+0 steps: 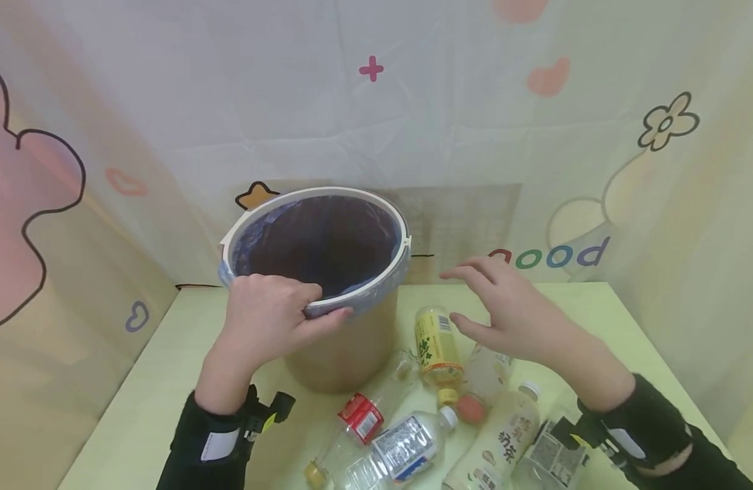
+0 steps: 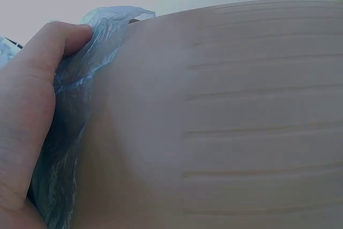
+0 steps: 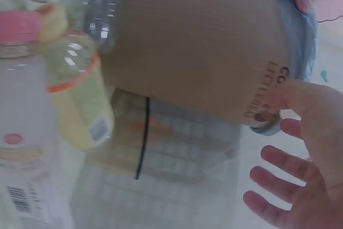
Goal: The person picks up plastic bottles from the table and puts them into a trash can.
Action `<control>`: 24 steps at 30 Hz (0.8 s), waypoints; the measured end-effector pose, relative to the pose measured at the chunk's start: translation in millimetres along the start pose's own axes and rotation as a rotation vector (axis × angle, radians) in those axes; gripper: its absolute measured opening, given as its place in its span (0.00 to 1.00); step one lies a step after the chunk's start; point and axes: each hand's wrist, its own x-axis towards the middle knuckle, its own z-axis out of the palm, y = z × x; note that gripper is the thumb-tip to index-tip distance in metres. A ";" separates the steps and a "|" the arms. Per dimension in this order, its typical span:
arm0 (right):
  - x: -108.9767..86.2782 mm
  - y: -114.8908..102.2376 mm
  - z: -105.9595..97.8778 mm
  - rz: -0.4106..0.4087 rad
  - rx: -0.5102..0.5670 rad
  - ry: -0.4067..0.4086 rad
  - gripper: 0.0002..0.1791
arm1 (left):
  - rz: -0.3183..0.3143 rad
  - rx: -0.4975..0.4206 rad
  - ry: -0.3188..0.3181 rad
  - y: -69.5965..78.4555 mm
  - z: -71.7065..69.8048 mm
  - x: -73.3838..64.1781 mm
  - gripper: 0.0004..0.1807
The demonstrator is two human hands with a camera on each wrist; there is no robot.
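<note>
A beige trash can (image 1: 346, 347) with a white rim and a translucent blue bag (image 2: 102, 52) folded over its edge stands at the back of the table. My left hand (image 1: 272, 316) grips the near-left rim, thumb outside over the bag and fingers inside. To the right of the can, my right hand (image 1: 511, 309) hovers in the air with spread, slightly bent fingers, holding nothing. Just below it lies a yellow-labelled drink bottle (image 1: 436, 344). A pink-capped bottle (image 3: 21, 79) lies beside that one. The can's inside looks dark, and its bottom cannot be made out.
In front of the can lie a red-labelled bottle (image 1: 361, 416), a clear bottle with a silver-blue label (image 1: 407, 446), a milk-tea bottle (image 1: 499, 442) and another clear bottle (image 1: 551, 452). A printed curtain (image 1: 450, 136) hangs behind the pale table (image 1: 131, 408).
</note>
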 end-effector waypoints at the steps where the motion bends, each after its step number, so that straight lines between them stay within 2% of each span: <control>1: -3.9 0.3 3.6 0.022 -0.007 -0.012 0.31 | 0.000 0.002 0.003 -0.6 -0.1 -0.3 0.32; 7: -30.3 3.4 15.3 0.165 0.005 -0.102 0.27 | 0.010 0.009 0.042 -1.6 0.7 -0.7 0.32; 10: -49.1 8.5 14.8 0.203 0.030 -0.154 0.25 | 0.008 0.007 0.040 -1.1 1.0 -0.8 0.32; 13: -70.9 13.7 12.3 0.204 0.044 -0.203 0.23 | 0.000 0.000 0.024 -0.6 1.0 -0.8 0.32; 18: -112.3 19.4 7.9 0.197 0.016 -0.240 0.21 | -0.008 -0.007 0.003 -0.7 0.0 -0.6 0.31; 24: -158.7 20.7 3.8 0.193 -0.005 -0.245 0.30 | -0.006 -0.010 0.007 -1.0 0.2 -0.8 0.32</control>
